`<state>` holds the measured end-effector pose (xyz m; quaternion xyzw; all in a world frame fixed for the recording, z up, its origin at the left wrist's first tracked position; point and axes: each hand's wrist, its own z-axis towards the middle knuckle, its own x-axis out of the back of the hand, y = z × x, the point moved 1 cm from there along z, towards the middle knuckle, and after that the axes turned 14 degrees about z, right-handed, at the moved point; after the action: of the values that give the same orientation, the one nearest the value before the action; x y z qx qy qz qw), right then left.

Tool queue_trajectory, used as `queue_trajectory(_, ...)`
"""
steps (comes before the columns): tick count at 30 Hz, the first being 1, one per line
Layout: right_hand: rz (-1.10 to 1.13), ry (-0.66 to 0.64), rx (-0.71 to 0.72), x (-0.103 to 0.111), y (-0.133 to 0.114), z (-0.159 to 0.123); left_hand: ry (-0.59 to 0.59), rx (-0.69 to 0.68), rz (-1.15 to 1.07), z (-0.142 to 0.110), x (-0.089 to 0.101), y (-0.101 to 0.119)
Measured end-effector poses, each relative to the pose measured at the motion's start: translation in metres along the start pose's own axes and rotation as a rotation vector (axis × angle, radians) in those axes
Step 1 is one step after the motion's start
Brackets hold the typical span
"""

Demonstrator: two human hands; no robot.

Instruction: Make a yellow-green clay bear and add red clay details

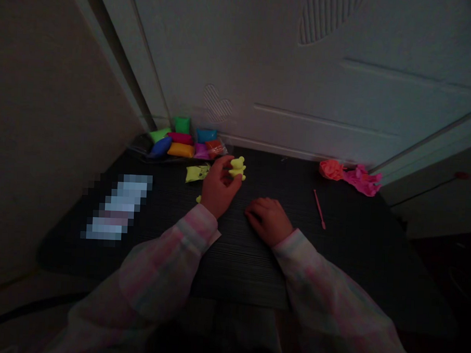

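A small yellow clay figure point(238, 168) with rounded lobes is pinched between the thumb and fingers of my left hand point(218, 187), over the middle of the dark table. Part of the figure is hidden by the fingers. Just behind that hand lies an opened yellow clay packet point(196, 173), partly covered. A little yellow piece point(198, 199) peeks out at the left of the wrist. My right hand point(270, 219) rests on the table with its fingers curled together, and no object shows in it. A pink modelling tool point(319, 209) lies to its right.
Several coloured clay packets point(181, 150) sit in clear plastic at the back left. A blurred-out bright rectangle point(120, 208) is at the left. Orange clay point(331, 170) and pink crumpled material point(363, 180) lie back right. A white panel point(294, 85) rises behind the table point(239, 260).
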<state>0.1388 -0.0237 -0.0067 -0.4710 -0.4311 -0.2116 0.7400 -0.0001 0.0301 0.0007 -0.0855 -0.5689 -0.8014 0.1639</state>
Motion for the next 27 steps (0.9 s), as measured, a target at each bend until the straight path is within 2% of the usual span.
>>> queue_trajectory(3, 0.041, -0.016, 0.000, 0.001, 0.000, -0.001, -0.016, 0.010, -0.028, 0.000, 0.000, 0.000)
queue_trajectory(9, 0.218, 0.040, -0.038, 0.001, 0.006, -0.001, 0.020, 0.017, -0.059, 0.002, 0.001, 0.000)
queue_trajectory(12, 0.190, 0.033, -0.031, 0.001, 0.006, 0.000, 0.021, 0.038, -0.085, 0.002, 0.001, 0.000)
queue_trajectory(16, 0.050, 0.011, -0.048, -0.003, -0.002, 0.002, -0.097, 0.140, -0.215, 0.001, 0.002, 0.005)
queue_trajectory(19, 0.026, 0.040, -0.069, -0.007, -0.010, 0.004, -0.205, 0.194, -0.355, 0.000, 0.004, 0.010)
queue_trajectory(22, 0.086, 0.087, -0.063, -0.010, -0.012, 0.004, -0.219, 0.182, -0.407, 0.000, 0.005, 0.012)
queue_trajectory(27, 0.223, 0.205, -0.098, -0.004, -0.004, 0.002, -0.262, 0.130, -0.364, -0.001, 0.006, 0.013)
